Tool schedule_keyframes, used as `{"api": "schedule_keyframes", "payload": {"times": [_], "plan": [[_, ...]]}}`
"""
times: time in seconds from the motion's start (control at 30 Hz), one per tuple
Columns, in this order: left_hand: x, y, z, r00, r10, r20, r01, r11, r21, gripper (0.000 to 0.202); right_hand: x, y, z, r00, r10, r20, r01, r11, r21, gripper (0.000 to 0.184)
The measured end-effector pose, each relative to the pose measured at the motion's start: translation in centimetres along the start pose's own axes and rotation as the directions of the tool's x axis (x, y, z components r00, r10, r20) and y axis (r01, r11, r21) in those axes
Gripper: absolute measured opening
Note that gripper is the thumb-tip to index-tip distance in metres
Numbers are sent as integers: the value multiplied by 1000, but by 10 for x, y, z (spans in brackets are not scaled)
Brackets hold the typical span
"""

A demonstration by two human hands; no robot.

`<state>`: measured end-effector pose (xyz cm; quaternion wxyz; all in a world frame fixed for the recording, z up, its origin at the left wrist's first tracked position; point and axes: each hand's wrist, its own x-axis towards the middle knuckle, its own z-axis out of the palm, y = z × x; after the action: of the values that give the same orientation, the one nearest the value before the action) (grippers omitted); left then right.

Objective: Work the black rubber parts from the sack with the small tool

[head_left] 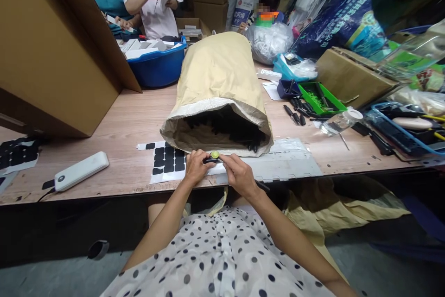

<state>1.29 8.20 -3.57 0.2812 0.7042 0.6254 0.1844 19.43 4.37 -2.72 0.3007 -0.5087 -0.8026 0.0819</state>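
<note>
My left hand [195, 166] and my right hand [239, 174] meet at the table's near edge, both closed on a small black part with a yellow-green round cap [213, 157]. Just behind them a tan paper sack [219, 74] lies on its side, its open mouth full of black parts [225, 130]. Under my left hand lies a white sheet of black square pads [169, 160]. A clear plastic sheet [278, 163] lies under my right hand.
A white power bank [81, 170] lies at the left. A large cardboard box [52, 51] stands at the far left, a blue basin [158, 66] behind. At the right are a green tray [321, 97], a clear bottle [339, 122] and a blue crate [399, 130]. Other people work behind.
</note>
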Motion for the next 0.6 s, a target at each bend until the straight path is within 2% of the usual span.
{"api": "schedule_keyframes", "payload": {"times": [0.13, 0.2, 0.33, 0.47, 0.6], "plan": [[-1, -1, 1, 998, -41, -40, 38, 998, -55, 43, 2, -4, 8, 999, -2, 39, 3, 999, -32, 40], [-1, -1, 1, 997, -59, -48, 56, 996, -68, 51, 3, 0, 11, 999, 16, 35, -15, 999, -28, 40], [-1, -1, 0, 999, -35, -31, 34, 998, -44, 41, 9, 19, 9, 998, 52, -31, -54, 997, -49, 39], [-1, 0, -1, 1000, 20, 8, -20, 1000, -3, 17, 14, 46, 6, 999, 36, -20, -39, 979, -202, 37], [0, 1, -2, 1000, 28, 5, -28, 1000, 8, 15, 11, 59, 12, 999, 24, -28, -32, 951, -308, 35]]}}
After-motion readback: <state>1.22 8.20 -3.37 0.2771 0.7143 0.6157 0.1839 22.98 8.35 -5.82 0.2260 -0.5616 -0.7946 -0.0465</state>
